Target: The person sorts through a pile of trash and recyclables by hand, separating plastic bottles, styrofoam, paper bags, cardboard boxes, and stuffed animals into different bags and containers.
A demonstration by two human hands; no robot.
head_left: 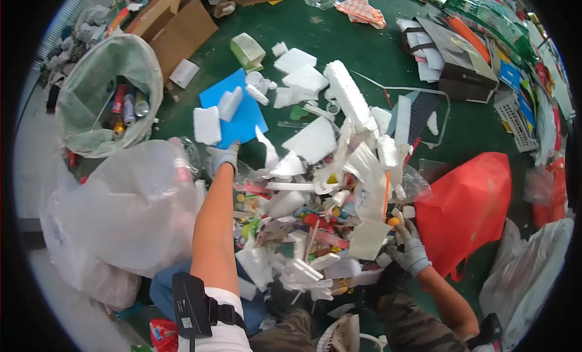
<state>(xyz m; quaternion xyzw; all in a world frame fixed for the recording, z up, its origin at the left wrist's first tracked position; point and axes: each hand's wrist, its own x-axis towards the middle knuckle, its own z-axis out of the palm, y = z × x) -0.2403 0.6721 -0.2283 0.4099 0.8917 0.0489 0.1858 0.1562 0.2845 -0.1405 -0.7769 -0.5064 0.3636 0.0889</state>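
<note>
Evidently the work in hand was picking through a heap of mixed scraps (303,231) piled just ahead of the person's knees. The left hand (225,157), in a grey glove, was stretched far forward. Its fingers were drawn together and pointed at the near corner of a blue sheet (242,112); whether they touched or pinched it could not be told. The right hand (407,248), gloved likewise, sat at the heap's right edge just beside a pale flat card (366,239). Its fingers were loosely curled, and no grip could be made out.

I judged the step a reach, not yet a lift. The next move would call for a firm pinch on the sheet's edge, since white foam blocks (209,125) lay on it and could slide off.

A clear bag (127,206) bulged to the left, with a sack (85,79) of bottles beyond it and a cardboard box (176,25) farther off. A red bag (467,212) lay to the right. All rested on a green floor (364,43), crowded with packaging along its far side.
</note>
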